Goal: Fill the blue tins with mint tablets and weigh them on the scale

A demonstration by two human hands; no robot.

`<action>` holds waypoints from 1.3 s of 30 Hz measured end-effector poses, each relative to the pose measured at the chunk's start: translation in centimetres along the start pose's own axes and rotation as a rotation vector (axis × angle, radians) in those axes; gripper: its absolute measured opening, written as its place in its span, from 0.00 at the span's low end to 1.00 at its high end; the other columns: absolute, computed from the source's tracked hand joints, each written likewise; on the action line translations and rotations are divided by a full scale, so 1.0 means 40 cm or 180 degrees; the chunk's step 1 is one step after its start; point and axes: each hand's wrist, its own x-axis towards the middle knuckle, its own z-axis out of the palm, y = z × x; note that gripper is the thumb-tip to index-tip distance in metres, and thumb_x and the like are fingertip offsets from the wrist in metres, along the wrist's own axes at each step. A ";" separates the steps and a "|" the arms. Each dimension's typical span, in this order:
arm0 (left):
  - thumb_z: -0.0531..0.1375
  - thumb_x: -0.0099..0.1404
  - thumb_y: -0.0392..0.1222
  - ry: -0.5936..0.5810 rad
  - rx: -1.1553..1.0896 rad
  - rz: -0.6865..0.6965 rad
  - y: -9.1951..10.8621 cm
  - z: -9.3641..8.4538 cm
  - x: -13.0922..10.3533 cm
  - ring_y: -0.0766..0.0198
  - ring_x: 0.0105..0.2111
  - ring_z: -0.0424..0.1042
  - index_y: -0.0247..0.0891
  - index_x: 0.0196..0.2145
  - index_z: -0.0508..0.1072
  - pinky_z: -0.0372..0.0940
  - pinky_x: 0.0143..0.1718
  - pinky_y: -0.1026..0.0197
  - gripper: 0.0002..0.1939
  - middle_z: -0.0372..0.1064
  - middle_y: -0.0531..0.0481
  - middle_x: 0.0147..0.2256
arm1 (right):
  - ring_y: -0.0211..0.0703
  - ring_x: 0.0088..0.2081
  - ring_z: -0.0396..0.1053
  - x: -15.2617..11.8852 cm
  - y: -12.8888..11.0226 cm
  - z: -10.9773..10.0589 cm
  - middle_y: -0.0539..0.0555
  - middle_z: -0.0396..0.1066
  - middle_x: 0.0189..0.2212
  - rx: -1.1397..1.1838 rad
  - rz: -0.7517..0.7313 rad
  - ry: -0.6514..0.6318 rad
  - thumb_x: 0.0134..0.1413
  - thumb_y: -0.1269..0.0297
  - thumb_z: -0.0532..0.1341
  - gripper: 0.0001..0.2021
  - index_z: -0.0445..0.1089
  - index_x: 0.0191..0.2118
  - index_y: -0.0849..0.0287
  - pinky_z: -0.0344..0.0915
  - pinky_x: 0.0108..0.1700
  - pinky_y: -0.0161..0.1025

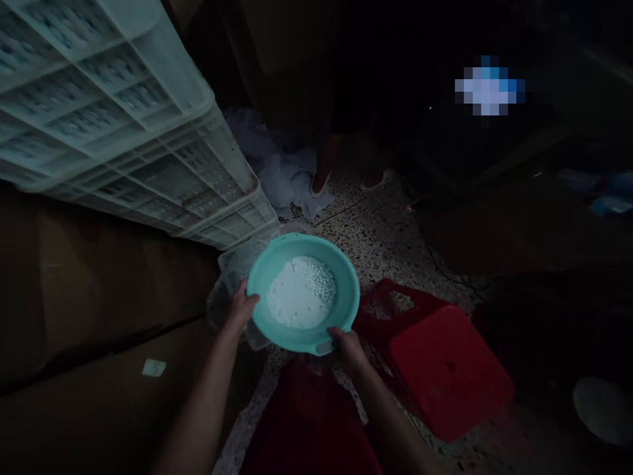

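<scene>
Both my hands hold a turquoise plastic basin out in front of me, above the floor. My left hand grips its left rim, thumb over the edge. On the near right rim, beside a handle slot, my right hand is closed in the same way. The fingers under the basin are hidden. In the bottom of the basin lie many small white pellets, loose and lumpier toward the right. Their exact kind I cannot make out. Beneath the basin's left side, a clear plastic container or bag shows in part.
White plastic crates are stacked at the left, above cardboard boxes. A red plastic stool stands at the right. Another person's feet are on the speckled floor ahead, near white plastic sheeting. The room is dark.
</scene>
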 end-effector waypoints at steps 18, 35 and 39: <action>0.54 0.47 0.38 0.0015 0.0206 -0.0075 -0.016 -0.011 0.003 0.60 0.30 0.66 0.36 0.46 0.67 0.62 0.31 0.61 0.26 0.66 0.51 0.30 | 0.38 0.20 0.64 -0.015 -0.003 0.020 0.49 0.69 0.17 0.0099 0.0220 -0.0018 0.25 0.67 0.68 0.12 0.68 0.23 0.61 0.64 0.24 0.36; 0.59 0.48 0.41 0.0358 -0.0170 -0.0302 -0.002 -0.036 -0.027 0.57 0.34 0.69 0.37 0.47 0.68 0.65 0.34 0.58 0.26 0.70 0.48 0.35 | 0.39 0.23 0.65 -0.057 0.057 0.081 0.48 0.69 0.19 0.0193 0.0099 0.0041 0.29 0.62 0.66 0.12 0.67 0.26 0.60 0.65 0.27 0.37; 0.58 0.47 0.40 0.0438 -0.0223 -0.0593 -0.011 -0.028 -0.062 0.56 0.29 0.68 0.34 0.40 0.70 0.65 0.30 0.58 0.20 0.68 0.49 0.28 | 0.44 0.30 0.70 -0.064 0.089 0.127 0.51 0.73 0.25 0.0146 -0.0028 -0.0051 0.30 0.58 0.68 0.17 0.69 0.31 0.60 0.68 0.32 0.37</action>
